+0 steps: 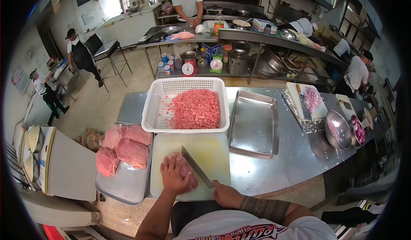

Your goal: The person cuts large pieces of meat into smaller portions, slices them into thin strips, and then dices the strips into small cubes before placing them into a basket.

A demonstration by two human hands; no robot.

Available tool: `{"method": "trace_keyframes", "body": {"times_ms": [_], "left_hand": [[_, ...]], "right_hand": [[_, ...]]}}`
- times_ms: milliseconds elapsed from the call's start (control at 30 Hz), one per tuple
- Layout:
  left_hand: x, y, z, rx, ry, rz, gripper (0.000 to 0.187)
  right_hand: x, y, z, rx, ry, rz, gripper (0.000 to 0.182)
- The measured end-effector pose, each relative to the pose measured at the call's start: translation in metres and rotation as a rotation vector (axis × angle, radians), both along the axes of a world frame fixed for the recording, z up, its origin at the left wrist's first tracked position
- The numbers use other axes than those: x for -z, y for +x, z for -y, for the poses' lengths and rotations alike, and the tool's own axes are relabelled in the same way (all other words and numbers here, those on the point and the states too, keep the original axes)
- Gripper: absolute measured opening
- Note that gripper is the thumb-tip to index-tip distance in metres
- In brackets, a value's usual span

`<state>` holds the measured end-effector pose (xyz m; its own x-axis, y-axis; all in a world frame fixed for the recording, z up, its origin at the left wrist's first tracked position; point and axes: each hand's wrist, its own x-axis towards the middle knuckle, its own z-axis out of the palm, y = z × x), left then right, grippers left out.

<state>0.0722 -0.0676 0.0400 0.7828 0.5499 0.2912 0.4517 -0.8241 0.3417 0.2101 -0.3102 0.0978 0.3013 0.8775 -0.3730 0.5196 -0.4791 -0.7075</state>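
On a pale cutting board (218, 154) lies a piece of raw meat (188, 181). My left hand (173, 176) rests on top of it with the fingers spread. My right hand (226, 194) is wrapped round the handle of a large knife (198, 168), whose blade points up and to the left along the meat's right side. Whether the blade touches the meat is hard to tell. Just beyond the board sits a white perforated basket (154, 98) with diced meat (197, 109). Left of the board, a metal tray (124, 188) holds several large meat pieces (132, 152).
An empty metal pan (256, 122) is right of the basket. Farther right are a board with chopped onion (312, 98), a second knife (292, 111) and metal bowls (337, 130). A person (187, 4) stands behind the back counter; others are at both sides.
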Motion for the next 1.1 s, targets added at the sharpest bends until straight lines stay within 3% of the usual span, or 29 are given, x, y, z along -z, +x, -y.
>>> {"method": "trace_keyframes", "body": {"times_ms": [200, 700, 1000, 1100], "left_hand": [[0.000, 0.001, 0.000, -0.014, -0.020, 0.000, 0.071], [0.009, 0.004, -0.046, 0.243, -0.076, 0.034, 0.064], [0.007, 0.003, -0.048, 0.296, -0.073, 0.103, 0.061], [0.006, 0.002, -0.043, 0.198, -0.081, 0.065, 0.060]], "right_hand": [[0.009, 0.000, -0.011, 0.044, 0.027, 0.065, 0.027], [-0.012, -0.055, -0.031, 0.297, -0.017, 0.157, 0.025], [-0.006, -0.069, -0.037, 0.366, -0.029, 0.208, 0.022], [0.002, -0.069, -0.038, 0.320, -0.031, 0.306, 0.019]]}}
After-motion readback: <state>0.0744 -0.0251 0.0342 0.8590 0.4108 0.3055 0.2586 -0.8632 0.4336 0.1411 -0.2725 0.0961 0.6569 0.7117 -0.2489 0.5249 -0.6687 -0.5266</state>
